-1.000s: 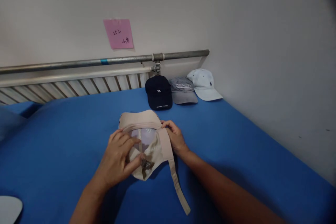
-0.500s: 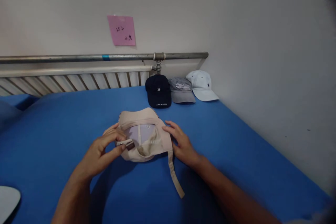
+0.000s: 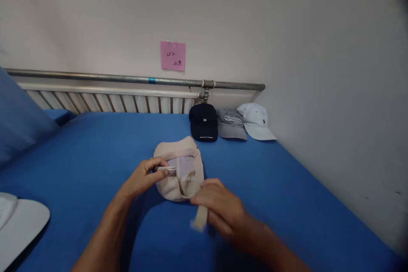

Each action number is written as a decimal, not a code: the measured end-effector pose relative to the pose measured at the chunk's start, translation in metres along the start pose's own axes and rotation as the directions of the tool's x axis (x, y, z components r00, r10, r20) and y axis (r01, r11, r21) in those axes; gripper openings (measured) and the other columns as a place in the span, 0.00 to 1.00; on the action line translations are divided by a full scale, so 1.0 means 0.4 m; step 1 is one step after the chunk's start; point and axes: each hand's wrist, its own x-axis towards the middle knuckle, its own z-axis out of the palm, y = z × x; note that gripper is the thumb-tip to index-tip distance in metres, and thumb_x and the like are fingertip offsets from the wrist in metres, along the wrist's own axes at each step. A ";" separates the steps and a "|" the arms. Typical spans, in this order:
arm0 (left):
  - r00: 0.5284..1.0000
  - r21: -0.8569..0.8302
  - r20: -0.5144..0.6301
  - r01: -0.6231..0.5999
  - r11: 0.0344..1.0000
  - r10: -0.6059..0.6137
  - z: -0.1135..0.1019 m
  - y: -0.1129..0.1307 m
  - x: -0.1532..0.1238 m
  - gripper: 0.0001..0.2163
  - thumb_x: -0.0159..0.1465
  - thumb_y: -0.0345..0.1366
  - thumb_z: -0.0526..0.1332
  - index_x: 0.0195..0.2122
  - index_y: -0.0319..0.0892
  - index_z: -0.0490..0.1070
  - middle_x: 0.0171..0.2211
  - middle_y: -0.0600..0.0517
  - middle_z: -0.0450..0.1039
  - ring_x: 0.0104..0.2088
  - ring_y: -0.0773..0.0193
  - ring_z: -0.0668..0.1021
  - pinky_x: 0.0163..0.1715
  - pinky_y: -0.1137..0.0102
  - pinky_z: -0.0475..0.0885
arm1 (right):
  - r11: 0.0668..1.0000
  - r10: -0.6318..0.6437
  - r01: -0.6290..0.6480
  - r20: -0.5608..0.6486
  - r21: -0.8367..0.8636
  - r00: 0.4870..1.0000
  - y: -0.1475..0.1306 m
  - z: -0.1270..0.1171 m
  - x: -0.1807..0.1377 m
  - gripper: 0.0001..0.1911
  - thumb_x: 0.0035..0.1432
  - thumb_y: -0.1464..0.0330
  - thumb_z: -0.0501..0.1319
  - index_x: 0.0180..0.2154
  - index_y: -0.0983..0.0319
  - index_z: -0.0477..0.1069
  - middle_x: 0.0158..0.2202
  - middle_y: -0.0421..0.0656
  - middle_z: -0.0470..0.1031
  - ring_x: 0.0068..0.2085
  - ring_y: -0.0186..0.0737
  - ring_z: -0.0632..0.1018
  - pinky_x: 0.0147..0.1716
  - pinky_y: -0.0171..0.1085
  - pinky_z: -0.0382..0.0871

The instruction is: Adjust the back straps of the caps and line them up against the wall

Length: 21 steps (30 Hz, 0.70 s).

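Observation:
A beige baseball cap [image 3: 172, 148] lies upside down on the blue surface, its inside facing me. My left hand [image 3: 145, 178] pinches the cap's left back edge, thumb and fingers closed around the end with the metal buckle [image 3: 172, 171]. At the opposite side, my right hand [image 3: 223, 206] is closed on the cap's loose strap [image 3: 200, 216], whose free end sticks out below the fingers and is blurred. The right fingertips are partly hidden behind the hand.
Against the wall stand a black cap [image 3: 204, 121], a grey cap [image 3: 232, 124] and a white cap [image 3: 255, 120] side by side. Another white cap [image 3: 27, 225] lies at the left edge. Behind runs a metal pipe [image 3: 127, 78] above a radiator [image 3: 121, 103]; a pink note [image 3: 173, 56] hangs above.
My right hand has moved from the cap's right side down to the strap and closed on it. The left hand still holds the buckle end. The camera view has shifted.

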 end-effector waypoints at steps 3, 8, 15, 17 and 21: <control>0.999 -0.125 0.044 0.032 0.992 -0.026 0.005 -0.009 0.005 0.09 0.57 0.41 0.63 0.29 0.39 0.72 0.26 0.54 0.68 0.29 0.65 0.68 0.31 0.71 0.62 | 0.899 0.342 -0.335 0.029 0.283 0.939 0.038 0.030 0.071 0.10 0.65 0.69 0.51 0.41 0.61 0.71 0.26 0.39 0.71 0.28 0.32 0.71 0.31 0.33 0.67; 0.991 -0.272 0.104 0.110 0.956 -0.084 0.017 -0.010 0.009 0.10 0.55 0.41 0.66 0.30 0.38 0.72 0.27 0.53 0.70 0.29 0.66 0.70 0.31 0.72 0.63 | 0.511 0.622 -0.499 0.100 0.700 0.776 0.131 0.127 0.104 0.12 0.59 0.60 0.58 0.39 0.61 0.70 0.19 0.33 0.63 0.19 0.28 0.64 0.21 0.30 0.60; 0.984 -0.262 0.143 0.142 0.955 -0.107 0.015 -0.013 0.011 0.09 0.55 0.40 0.68 0.31 0.39 0.76 0.27 0.53 0.72 0.29 0.67 0.70 0.31 0.73 0.63 | 0.154 0.671 -0.474 0.261 0.867 0.695 0.146 0.140 0.075 0.11 0.56 0.60 0.61 0.33 0.62 0.67 0.19 0.32 0.66 0.14 0.24 0.62 0.14 0.27 0.57; 0.982 -0.281 0.148 0.156 0.947 -0.118 0.010 -0.015 0.011 0.08 0.56 0.40 0.67 0.30 0.40 0.77 0.27 0.53 0.72 0.29 0.67 0.70 0.32 0.73 0.64 | 0.076 0.661 -0.448 0.291 0.891 0.691 0.146 0.133 0.078 0.12 0.53 0.62 0.64 0.35 0.63 0.69 0.21 0.32 0.66 0.14 0.21 0.57 0.13 0.26 0.57; 0.983 -0.317 0.141 0.157 0.935 -0.117 0.003 -0.016 0.012 0.07 0.57 0.39 0.67 0.29 0.42 0.78 0.27 0.53 0.71 0.30 0.67 0.70 0.34 0.72 0.64 | 0.033 0.665 -0.410 0.286 0.911 0.690 0.150 0.126 0.085 0.12 0.49 0.63 0.68 0.30 0.63 0.70 0.15 0.29 0.59 0.13 0.21 0.55 0.12 0.25 0.56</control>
